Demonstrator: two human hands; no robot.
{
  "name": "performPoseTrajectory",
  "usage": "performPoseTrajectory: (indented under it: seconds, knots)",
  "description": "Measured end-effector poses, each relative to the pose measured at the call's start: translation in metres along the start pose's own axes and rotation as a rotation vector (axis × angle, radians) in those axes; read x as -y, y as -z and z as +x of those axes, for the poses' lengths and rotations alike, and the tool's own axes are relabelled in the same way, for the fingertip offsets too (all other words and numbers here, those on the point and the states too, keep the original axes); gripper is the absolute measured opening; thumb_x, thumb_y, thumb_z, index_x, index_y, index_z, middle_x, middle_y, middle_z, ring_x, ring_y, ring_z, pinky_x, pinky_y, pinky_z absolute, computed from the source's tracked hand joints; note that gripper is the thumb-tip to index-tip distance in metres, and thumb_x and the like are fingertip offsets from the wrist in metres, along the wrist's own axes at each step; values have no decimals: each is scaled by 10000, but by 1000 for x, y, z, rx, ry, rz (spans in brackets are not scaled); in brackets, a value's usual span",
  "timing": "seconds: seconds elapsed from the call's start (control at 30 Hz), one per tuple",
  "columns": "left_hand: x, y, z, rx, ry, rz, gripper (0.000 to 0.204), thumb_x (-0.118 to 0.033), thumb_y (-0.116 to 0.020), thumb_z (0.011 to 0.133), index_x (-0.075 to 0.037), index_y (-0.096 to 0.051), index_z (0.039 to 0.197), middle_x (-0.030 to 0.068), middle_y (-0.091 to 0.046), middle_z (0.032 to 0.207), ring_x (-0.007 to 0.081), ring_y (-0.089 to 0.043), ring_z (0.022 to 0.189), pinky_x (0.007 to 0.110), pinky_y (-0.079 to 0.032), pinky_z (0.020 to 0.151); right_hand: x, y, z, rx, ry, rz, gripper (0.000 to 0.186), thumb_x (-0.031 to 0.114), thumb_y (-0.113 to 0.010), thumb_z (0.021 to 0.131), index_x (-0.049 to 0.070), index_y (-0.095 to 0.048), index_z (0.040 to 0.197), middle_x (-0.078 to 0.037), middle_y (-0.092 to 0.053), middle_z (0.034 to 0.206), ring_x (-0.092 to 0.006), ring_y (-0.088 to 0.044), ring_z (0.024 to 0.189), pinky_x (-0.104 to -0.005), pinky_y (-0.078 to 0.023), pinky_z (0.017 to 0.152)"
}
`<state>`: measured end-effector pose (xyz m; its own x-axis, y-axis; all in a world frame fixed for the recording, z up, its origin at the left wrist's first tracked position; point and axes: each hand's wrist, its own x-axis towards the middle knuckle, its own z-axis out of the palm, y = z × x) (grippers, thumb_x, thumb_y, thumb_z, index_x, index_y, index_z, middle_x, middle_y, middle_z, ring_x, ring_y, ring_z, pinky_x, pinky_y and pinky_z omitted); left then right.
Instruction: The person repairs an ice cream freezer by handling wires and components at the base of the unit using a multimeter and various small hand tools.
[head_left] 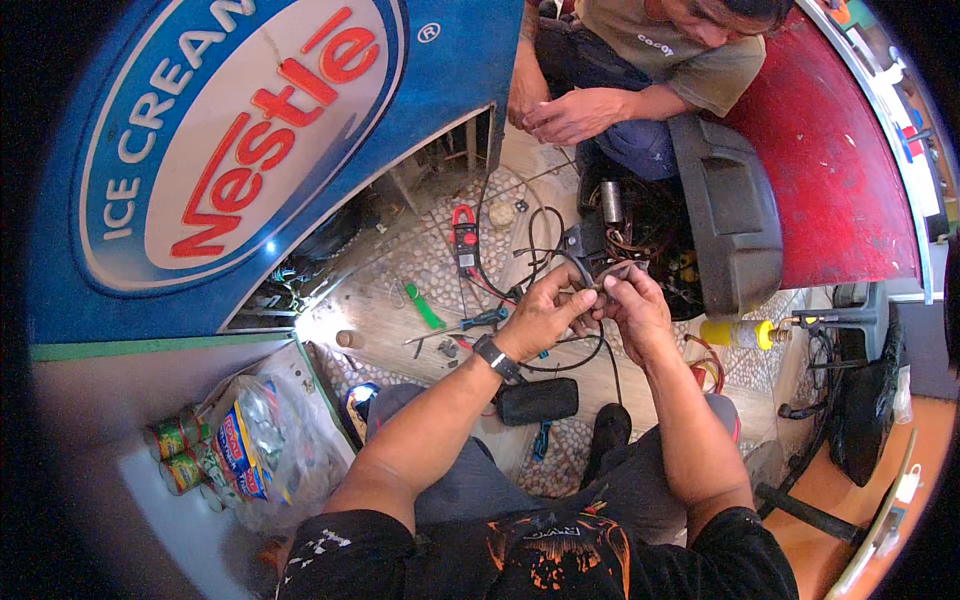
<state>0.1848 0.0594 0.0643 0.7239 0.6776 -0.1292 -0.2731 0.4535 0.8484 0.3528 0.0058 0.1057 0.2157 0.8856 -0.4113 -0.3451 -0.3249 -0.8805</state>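
Small greyish part (pixel 601 297) — between left grip (pixel 545 317) and right grip (pixel 642 315).

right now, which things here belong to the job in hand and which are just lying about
Likely the job:
small part, kind unclear, between left hand and right hand
clamp meter
screwdriver

Apparently just lying about:
cans, off left
plastic bag, beside them
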Motion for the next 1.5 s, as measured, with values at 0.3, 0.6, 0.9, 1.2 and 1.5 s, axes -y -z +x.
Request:
performPoseTrajectory:
  seconds: [0.3, 0.6, 0.9, 1.2, 1.5]
  knots:
    - [10, -1, 5, -190, -157, 623, 221, -213, -692, 924, -16, -607, 975, 83, -670, 853, 168, -681, 760, 340, -534, 670, 7, 15, 16, -5, 114, -250, 395, 179, -624, 939, 52, -568, 1308, -59, -639, 1099, -150, -583, 994, -309, -480, 888]
    - [10, -15, 6, -101, -315, 824, 205, -171, -646, 903, 2, -596, 1001, 186, -632, 937, 402, -630, 900, 456, -496, 762, 6, 15, 15, 56, 84, -457, 260, 172, -689, 928, 14, -666, 1133, -46, -680, 964, -102, -610, 860, -271, -504, 763]
    - [37, -13, 10, -109, -244, 873, 339, -273, -595, 964, 8, -591, 1156, 224, -655, 1091, 409, -631, 1041, 456, -492, 890, -3, 29, 23, -56, 14, -251, 233, 146, -709, 910, 50, -682, 1121, -8, -618, 879, -94, -541, 804, -259, -440, 747]
    - [30, -12, 7, -273, -39, 764, 330, -266, -572, 988, 13, -580, 1164, 220, -673, 1018, 355, -663, 964, 419, -500, 835, -1, 21, 24, 87, 92, -398, 286, 179, -668, 943, 27, -656, 1185, -35, -655, 975, -104, -571, 875, -276, -480, 812]
    - [24, -14, 13, -418, -42, 351, 246, -248, -512, 1030, -16, -568, 1087, 66, -606, 844, 160, -588, 770, 316, -495, 689, -12, 28, 23, 107, 72, -560, 553, 346, -680, 943, 32, -516, 1367, -137, -644, 1199, -208, -592, 1099, -342, -461, 972]
